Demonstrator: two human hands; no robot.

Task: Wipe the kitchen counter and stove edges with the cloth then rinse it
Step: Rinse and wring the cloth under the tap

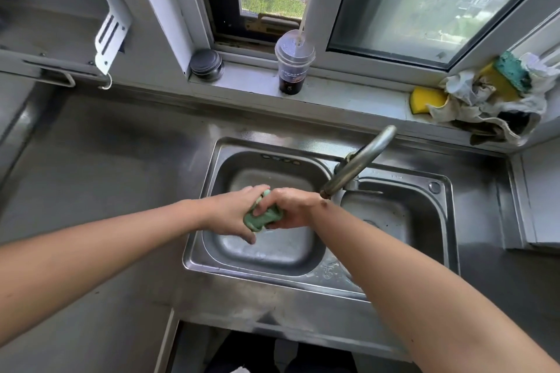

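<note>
Squeezing the green cloth (pixel 263 217), both hands close on it over the left sink (pixel 212 251) basin. Left hand (pixel 235 209) grips its left end, right hand (pixel 292 206) its right; the bunched roll runs left-near to right-far.

A green cloth (pixel 263 216), bunched into a wad, over the sink's left basin (pixel 260 251).

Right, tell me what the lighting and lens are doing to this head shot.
Head view: daylight pours through the window, blowing out the buildings outside; soft glare streaks the stainless steel double sink and grey metal counter; wide-angle distortion bows the window frame and stretches both forearms; the left hand and right hand, squeezing the crumpled green cloth, look slightly soft.
</note>
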